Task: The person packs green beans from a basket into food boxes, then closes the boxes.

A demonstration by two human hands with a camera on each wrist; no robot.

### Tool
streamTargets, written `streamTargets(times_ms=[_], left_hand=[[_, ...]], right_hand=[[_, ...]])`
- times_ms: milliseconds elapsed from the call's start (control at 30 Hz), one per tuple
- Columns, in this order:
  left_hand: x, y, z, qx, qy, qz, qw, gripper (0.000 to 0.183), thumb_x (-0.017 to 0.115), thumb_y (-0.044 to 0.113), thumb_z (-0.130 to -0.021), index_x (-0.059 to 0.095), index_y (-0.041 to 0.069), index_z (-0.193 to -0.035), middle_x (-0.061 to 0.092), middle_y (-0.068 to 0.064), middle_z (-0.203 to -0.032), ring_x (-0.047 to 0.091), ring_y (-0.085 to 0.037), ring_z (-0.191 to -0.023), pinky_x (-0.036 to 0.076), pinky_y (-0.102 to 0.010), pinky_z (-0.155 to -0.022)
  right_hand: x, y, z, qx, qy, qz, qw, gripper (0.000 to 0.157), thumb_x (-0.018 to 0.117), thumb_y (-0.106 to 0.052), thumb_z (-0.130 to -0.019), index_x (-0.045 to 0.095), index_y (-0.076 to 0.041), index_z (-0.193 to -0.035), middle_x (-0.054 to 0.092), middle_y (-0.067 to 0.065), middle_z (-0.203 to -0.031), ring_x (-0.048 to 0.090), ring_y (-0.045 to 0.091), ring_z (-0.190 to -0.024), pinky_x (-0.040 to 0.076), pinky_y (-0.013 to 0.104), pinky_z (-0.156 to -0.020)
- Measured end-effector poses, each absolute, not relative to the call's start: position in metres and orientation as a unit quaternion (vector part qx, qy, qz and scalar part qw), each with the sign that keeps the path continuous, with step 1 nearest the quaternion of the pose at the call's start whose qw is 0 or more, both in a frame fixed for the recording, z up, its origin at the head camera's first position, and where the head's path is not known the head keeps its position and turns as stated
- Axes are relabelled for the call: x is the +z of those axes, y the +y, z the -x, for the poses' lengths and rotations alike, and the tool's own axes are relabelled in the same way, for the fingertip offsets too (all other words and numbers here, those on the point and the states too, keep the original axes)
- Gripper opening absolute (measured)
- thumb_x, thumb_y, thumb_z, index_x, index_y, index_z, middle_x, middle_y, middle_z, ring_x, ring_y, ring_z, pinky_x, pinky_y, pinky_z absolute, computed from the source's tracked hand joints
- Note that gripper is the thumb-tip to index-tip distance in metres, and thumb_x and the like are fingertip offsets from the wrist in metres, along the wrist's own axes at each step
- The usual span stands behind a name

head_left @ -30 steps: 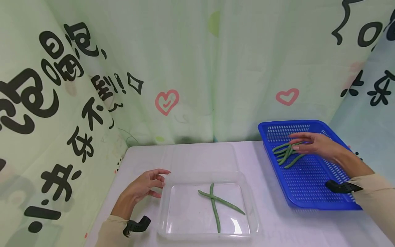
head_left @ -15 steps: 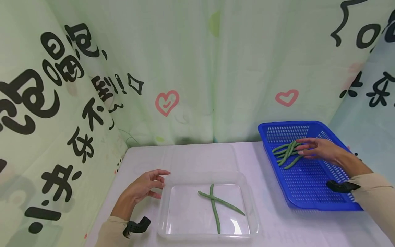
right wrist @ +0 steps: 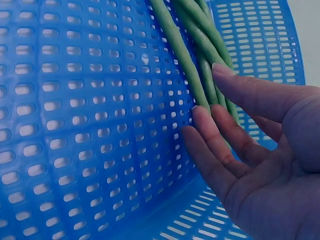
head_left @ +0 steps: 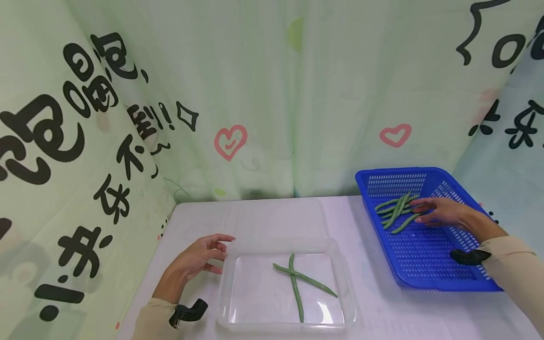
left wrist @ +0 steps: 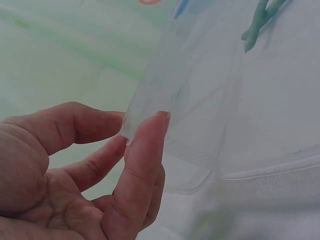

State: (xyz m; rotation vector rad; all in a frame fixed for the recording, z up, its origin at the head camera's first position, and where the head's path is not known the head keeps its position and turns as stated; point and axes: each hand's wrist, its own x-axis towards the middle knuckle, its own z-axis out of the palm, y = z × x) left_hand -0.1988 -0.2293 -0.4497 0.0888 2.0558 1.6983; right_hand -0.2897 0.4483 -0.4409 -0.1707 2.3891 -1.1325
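My left hand [head_left: 199, 257] is at the left side of a clear plastic container [head_left: 242, 326], its fingertips touching the rim in the left wrist view. Two green beans [head_left: 314, 282] lie crossed on the container's floor. Inside a blue perforated basket [head_left: 425, 264], my right hand [head_left: 444, 212] has its fingers around the near ends of a small pile of green beans [head_left: 397, 212]. Seen from the right wrist, the thumb tip [right wrist: 222, 70] overlaps the beans while the relaxed fingertips [right wrist: 202, 112] meet one bean's end. Thumb and fingers stand apart.
A white cloth [head_left: 255, 217] covers the table under the container and basket. Printed pale green curtains [head_left: 263, 94] hang behind and along the left side. The basket's raised wall [head_left: 382, 250] stands between the right hand and the container.
My right hand has shifted slightly right and lower over the bean pile, from above the beans to their near ends. The left hand and the container have not moved.
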Motion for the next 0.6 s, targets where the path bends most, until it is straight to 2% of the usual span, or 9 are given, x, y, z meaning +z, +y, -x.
streamTargets(times_ms=[233, 333, 467, 600], left_hand=[[-0.4492, -0.2307, 0.1982, 0.619, 0.748, -0.03, 0.237, 0.051, 0.062, 0.001, -0.095, 0.051, 0.0, -0.144, 0.051, -0.004, -0.099, 0.054, -0.019, -0.085, 0.061, -0.037, -0.068], [-0.4488, -0.2311, 0.1981, 0.62, 0.748, -0.029, 0.238, 0.051, 0.062, 0.001, -0.095, 0.051, 0.0, -0.144, 0.051, -0.004, -0.098, 0.054, -0.018, -0.084, 0.061, -0.037, -0.068], [-0.4484, -0.2307, 0.1979, 0.619, 0.749, -0.026, 0.237, 0.051, 0.063, 0.002, -0.095, 0.051, 0.0, -0.144, 0.051, -0.004, -0.098, 0.055, -0.018, -0.084, 0.061, -0.037, -0.068], [-0.4479, -0.2296, 0.1976, 0.617, 0.751, -0.024, 0.234, 0.05, 0.063, 0.003, -0.095, 0.052, 0.0, -0.144, 0.051, -0.005, -0.099, 0.055, -0.019, -0.085, 0.061, -0.037, -0.068]], right_hand=[[-0.4401, 0.4482, 0.2887, -0.351, 0.907, 0.082, 0.217, 0.068, 0.066, -0.023, -0.1, 0.036, 0.014, -0.148, 0.045, 0.038, -0.145, 0.046, 0.054, -0.133, 0.052, 0.05, -0.1], [-0.4394, 0.4478, 0.2884, -0.332, 0.916, 0.091, 0.204, 0.064, 0.065, -0.024, -0.1, 0.04, 0.013, -0.146, 0.047, 0.038, -0.143, 0.044, 0.056, -0.132, 0.049, 0.055, -0.101], [-0.4387, 0.4485, 0.2879, -0.314, 0.925, 0.082, 0.196, 0.061, 0.065, -0.025, -0.099, 0.044, 0.012, -0.144, 0.041, 0.041, -0.144, 0.038, 0.059, -0.133, 0.04, 0.066, -0.104], [-0.4392, 0.4494, 0.2869, -0.298, 0.934, 0.07, 0.184, 0.054, 0.064, -0.02, -0.099, 0.048, 0.013, -0.14, 0.04, 0.043, -0.142, 0.036, 0.061, -0.13, 0.035, 0.074, -0.103]])
